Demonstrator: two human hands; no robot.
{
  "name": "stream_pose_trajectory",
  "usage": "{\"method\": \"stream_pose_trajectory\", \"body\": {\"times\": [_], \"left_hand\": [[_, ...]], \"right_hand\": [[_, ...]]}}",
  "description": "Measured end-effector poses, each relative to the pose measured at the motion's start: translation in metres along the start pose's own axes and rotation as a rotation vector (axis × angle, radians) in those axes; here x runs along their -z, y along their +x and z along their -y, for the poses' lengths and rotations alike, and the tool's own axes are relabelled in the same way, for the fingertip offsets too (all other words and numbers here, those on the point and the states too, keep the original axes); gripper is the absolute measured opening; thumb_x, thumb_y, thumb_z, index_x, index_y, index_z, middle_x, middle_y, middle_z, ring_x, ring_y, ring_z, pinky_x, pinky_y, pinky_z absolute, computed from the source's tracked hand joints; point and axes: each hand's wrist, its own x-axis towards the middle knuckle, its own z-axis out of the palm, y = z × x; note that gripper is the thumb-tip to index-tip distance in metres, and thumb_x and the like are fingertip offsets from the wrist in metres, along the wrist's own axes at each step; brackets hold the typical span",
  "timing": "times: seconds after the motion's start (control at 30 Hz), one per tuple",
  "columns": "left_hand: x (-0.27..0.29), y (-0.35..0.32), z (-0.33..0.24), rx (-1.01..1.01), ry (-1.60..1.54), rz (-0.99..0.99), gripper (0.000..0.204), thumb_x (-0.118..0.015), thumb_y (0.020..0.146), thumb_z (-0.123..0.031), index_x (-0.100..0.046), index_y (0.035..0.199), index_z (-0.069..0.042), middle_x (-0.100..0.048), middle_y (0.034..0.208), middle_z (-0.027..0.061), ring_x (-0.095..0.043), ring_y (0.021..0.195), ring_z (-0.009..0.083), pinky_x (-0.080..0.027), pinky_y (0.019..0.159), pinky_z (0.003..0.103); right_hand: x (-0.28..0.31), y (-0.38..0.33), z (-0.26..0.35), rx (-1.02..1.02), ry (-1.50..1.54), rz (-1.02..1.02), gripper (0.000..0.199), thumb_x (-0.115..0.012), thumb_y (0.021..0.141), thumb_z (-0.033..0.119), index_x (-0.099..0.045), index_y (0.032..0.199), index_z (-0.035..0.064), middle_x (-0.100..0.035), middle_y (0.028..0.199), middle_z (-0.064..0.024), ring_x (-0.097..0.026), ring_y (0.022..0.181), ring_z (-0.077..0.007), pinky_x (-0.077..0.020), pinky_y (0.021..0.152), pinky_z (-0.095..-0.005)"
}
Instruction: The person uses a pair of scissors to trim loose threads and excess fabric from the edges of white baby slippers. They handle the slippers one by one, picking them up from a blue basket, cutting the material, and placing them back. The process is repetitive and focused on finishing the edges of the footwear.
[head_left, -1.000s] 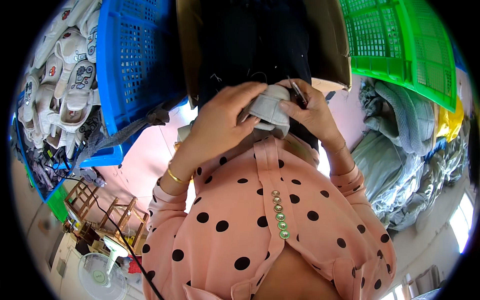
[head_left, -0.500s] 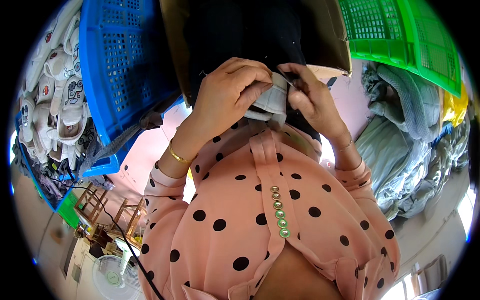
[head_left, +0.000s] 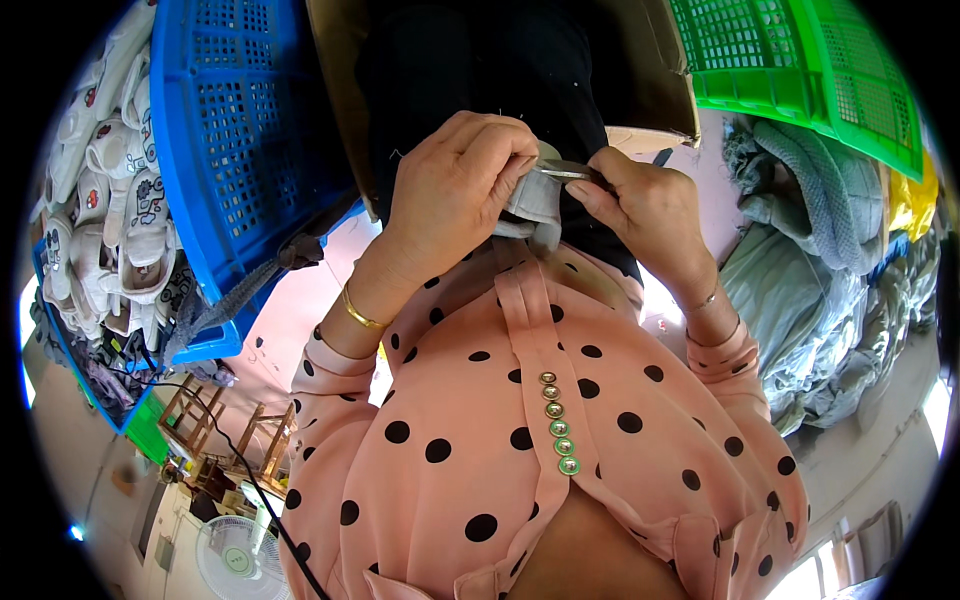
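A small pale grey fabric slipper [head_left: 535, 200] is held over my lap, just above the pink dotted shirt. My left hand [head_left: 455, 185] is closed on its left side, thumb and forefinger pinched together at its upper edge. The curled fingers and the back of this hand hide part of the slipper. My right hand [head_left: 650, 205] grips a pair of thread snips [head_left: 568, 171]. Their metal blades point left, across the slipper's top edge and close to my left fingertips. Any thread between the blades is too small to make out.
A cardboard box [head_left: 655, 135] surrounds my dark-trousered legs. On the left stand a blue crate [head_left: 235, 140] and a pile of printed slippers [head_left: 130, 190]. To the right are a green crate [head_left: 760, 60] and grey cloth bundles [head_left: 800, 290]. Wooden stools [head_left: 265, 440] and a fan [head_left: 238, 560] appear lower left.
My right hand has turned and shifted slightly right, and the snips' blades now show plainly, reaching toward my left fingertips. The left hand stays near the same place on the slipper.
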Motion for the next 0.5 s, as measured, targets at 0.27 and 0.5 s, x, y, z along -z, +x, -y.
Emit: {"method": "stream_pose_trajectory", "body": {"times": [0.27, 0.5], "left_hand": [[0.0, 0.0, 0.001, 0.0, 0.015, -0.026, 0.009, -0.067, 0.086, -0.004, -0.06, 0.092, -0.005, -0.069, 0.095, 0.0052, -0.065, 0.082, 0.0218, -0.054, 0.067, 0.029], [0.001, 0.002, 0.0, -0.045, 0.103, -0.036, 0.009, -0.067, 0.086, -0.005, -0.06, 0.092, -0.007, -0.07, 0.095, 0.0031, -0.065, 0.079, 0.0207, -0.054, 0.064, 0.028]], "right_hand": [[-0.009, -0.001, -0.002, -0.029, 0.044, -0.027, 0.037, -0.066, 0.087, 0.045, -0.057, 0.077, 0.0107, -0.056, 0.054, -0.0066, -0.056, 0.046, -0.0251, -0.0415, 0.042, -0.0336], [-0.015, 0.001, 0.002, -0.012, -0.014, -0.092, 0.034, -0.069, 0.084, 0.042, -0.055, 0.074, 0.012, -0.053, 0.053, -0.0049, -0.055, 0.048, -0.0242, -0.0416, 0.043, -0.0343]]}}
